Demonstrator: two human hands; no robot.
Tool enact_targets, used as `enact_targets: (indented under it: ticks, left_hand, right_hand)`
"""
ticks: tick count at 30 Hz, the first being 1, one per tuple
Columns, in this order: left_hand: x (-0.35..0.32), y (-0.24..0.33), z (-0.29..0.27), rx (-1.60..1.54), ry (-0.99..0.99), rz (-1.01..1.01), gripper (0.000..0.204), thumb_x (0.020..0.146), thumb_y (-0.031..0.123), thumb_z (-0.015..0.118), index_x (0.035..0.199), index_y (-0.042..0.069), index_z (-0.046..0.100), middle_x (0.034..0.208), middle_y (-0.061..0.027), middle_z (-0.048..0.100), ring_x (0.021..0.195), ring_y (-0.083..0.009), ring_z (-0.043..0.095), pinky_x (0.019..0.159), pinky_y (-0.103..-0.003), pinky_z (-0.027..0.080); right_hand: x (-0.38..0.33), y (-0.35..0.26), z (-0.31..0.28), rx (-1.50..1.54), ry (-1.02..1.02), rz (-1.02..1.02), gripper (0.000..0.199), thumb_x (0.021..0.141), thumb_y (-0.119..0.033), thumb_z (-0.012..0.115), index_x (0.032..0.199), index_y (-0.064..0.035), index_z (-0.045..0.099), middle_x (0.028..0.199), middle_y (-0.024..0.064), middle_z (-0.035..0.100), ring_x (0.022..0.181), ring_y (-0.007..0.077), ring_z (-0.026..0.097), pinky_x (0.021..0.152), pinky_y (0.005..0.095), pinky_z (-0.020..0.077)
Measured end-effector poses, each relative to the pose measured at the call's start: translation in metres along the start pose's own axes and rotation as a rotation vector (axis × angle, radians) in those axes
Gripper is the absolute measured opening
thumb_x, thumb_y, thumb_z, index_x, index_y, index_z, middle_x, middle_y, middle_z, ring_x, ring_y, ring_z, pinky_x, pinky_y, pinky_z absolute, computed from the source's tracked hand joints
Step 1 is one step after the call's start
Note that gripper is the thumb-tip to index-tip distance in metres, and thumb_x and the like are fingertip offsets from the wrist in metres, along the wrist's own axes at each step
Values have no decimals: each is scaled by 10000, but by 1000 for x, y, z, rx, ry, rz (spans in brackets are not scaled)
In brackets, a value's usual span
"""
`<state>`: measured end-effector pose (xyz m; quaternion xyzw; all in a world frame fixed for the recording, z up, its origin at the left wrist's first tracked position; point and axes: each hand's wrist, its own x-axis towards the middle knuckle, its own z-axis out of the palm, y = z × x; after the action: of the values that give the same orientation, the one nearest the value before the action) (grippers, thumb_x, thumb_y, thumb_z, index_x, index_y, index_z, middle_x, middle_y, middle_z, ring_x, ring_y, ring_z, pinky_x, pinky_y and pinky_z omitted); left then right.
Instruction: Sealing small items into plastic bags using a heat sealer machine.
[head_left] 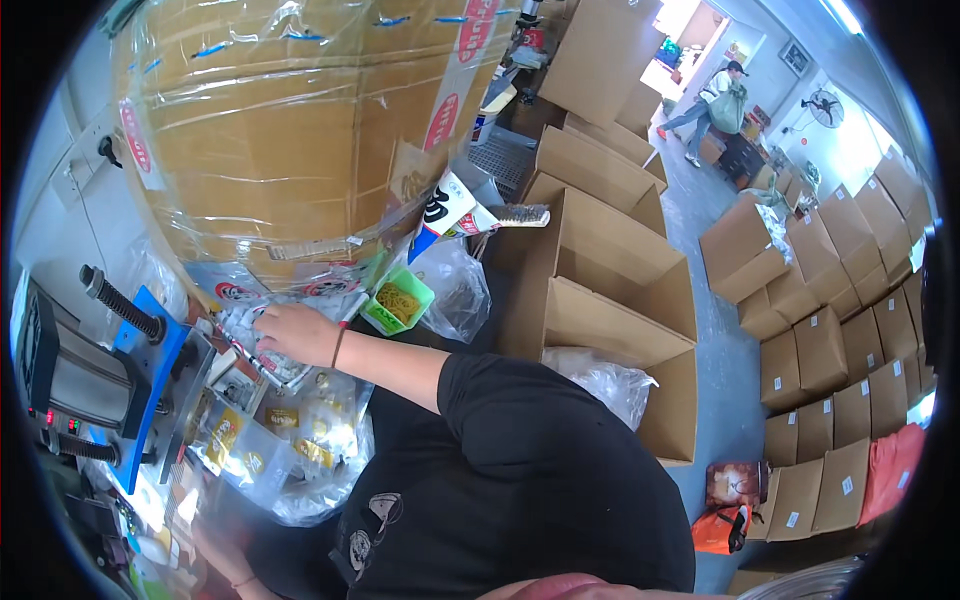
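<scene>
The right hand (290, 335) reaches across the body with fingers curled down onto a clear plastic tray of small white pieces (245, 335), which lies on the table beside the blue-framed sealing machine (130, 370) and just left of a small green plastic tub of yellow rubber bands (398, 300). The left hand (215, 555) shows only dimly at the lower edge beside a heap of clear plastic packets with yellow contents (290, 440); whether it is spread or closed cannot be told.

Single head-worn fisheye view, steeply downward and close over the cluttered worktable (300, 480), boxes (620, 300) to the right.
</scene>
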<state>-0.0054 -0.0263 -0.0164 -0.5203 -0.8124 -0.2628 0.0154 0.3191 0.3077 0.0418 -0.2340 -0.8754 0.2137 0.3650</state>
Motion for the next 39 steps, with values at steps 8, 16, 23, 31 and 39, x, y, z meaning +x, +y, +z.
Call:
enact_targets:
  ticks: [8,16,23,31,39]
  left_hand:
    - [-11,99,11,-646,-295,-233,212,967,169,586,979,-38,630,832,-61,633,729,-153,585,685,-271,471]
    - [-10,174,24,-1288,-399,-411,206,993,201,573,997,2,627,835,-36,632,728,-90,559,666,-233,450]
    - [-6,194,32,-1290,-469,-371,213,1003,207,554,1014,8,630,850,-29,635,732,-76,558,671,-232,455]
    - [-6,208,15,-1409,-597,-444,277,1006,224,544,1049,-30,648,960,-64,682,837,-122,619,781,-273,486]
    - [-2,188,26,-1565,-643,-539,320,902,117,679,1192,-6,624,1063,-79,702,960,-152,672,843,-297,545]
  right_hand:
    - [3,-109,8,371,-243,-194,167,855,-233,657,889,-77,609,840,113,626,842,335,607,728,478,466]
    - [12,-112,16,476,-139,-175,174,814,-204,703,807,-45,634,779,130,625,791,315,624,721,440,472]
    - [12,-101,5,455,-85,-151,160,834,-178,683,800,-27,646,779,142,622,814,318,624,750,427,481]
    - [22,-88,-10,519,-633,-248,169,909,-172,613,894,-5,638,874,161,636,864,319,640,775,401,500]
    - [27,-19,-20,-504,-375,-28,442,906,-282,612,1261,-34,520,1073,285,600,1070,451,564,914,500,460]
